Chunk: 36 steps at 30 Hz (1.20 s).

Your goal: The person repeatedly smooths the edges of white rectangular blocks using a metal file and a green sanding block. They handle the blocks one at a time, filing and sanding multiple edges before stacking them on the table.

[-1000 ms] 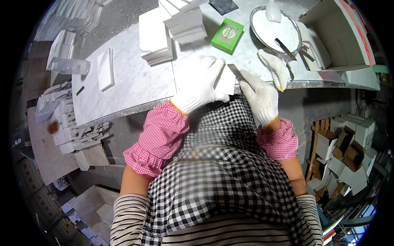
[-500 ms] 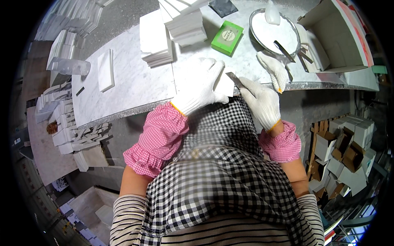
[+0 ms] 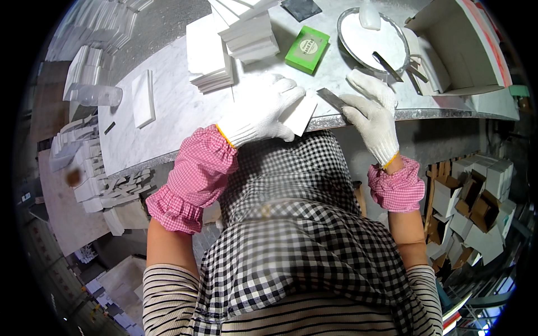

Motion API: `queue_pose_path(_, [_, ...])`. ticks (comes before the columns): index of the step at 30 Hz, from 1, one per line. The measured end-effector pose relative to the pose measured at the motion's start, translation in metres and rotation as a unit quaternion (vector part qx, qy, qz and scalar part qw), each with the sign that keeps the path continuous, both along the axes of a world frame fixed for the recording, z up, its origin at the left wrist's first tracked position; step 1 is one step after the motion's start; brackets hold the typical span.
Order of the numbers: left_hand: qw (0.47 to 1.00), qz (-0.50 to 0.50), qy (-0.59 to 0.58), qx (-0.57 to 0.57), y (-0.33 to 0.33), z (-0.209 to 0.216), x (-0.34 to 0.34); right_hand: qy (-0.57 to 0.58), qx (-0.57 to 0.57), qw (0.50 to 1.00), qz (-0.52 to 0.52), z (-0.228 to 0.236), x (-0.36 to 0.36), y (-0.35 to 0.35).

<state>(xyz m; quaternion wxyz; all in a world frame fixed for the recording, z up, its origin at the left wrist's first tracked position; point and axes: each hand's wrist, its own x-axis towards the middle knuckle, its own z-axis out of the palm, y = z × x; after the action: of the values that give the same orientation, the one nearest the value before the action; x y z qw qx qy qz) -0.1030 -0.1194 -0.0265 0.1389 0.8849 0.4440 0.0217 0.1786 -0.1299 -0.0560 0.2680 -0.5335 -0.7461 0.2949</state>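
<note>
My left hand point(image 3: 260, 112), in a white knitted glove, lies over a white rectangular tile point(image 3: 300, 116) at the table's near edge. Its thumb and fingers grip the tile, and the palm hides the tile's far part. My right hand point(image 3: 372, 124), also gloved, is closed around a flat grey metal scraper blade point(image 3: 332, 98). The blade points toward the tile, with a small gap between them. An unworn white glove point(image 3: 370, 85) lies just beyond my right hand, partly covered by it.
Stacks of white tiles point(image 3: 208, 53) stand beyond my left hand. A green box point(image 3: 307, 50), a round basin of white material point(image 3: 364, 47) and an open carton point(image 3: 457, 53) line the marble-look table point(image 3: 174, 106). A single tile point(image 3: 143, 99) lies at left.
My right hand and the scraper have drawn right, away from the tile. My left hand has shifted slightly left, and the tile now sits tilted past the table edge.
</note>
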Motion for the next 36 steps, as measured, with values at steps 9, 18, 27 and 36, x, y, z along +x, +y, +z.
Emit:
queue_pose_path(9, [0.999, 0.000, -0.053, -0.003, 0.000, 0.001, -0.002, 0.024, -0.032, 0.999, 0.031, 0.000, -0.006, 0.008])
queue_pose_path(18, [0.999, -0.007, -0.039, -0.011, 0.003, 0.003, -0.001, 0.005, -0.053, 0.996, 0.074, 0.003, -0.011, 0.025])
queue_pose_path(27, [0.999, -0.003, -0.033, 0.001, 0.003, -0.002, -0.002, -0.038, -0.022, 0.995, 0.090, 0.000, -0.022, 0.034])
queue_pose_path(36, [0.999, -0.007, -0.034, 0.009, 0.003, -0.003, -0.002, -0.038, -0.010, 0.996, 0.083, -0.004, -0.024, 0.030])
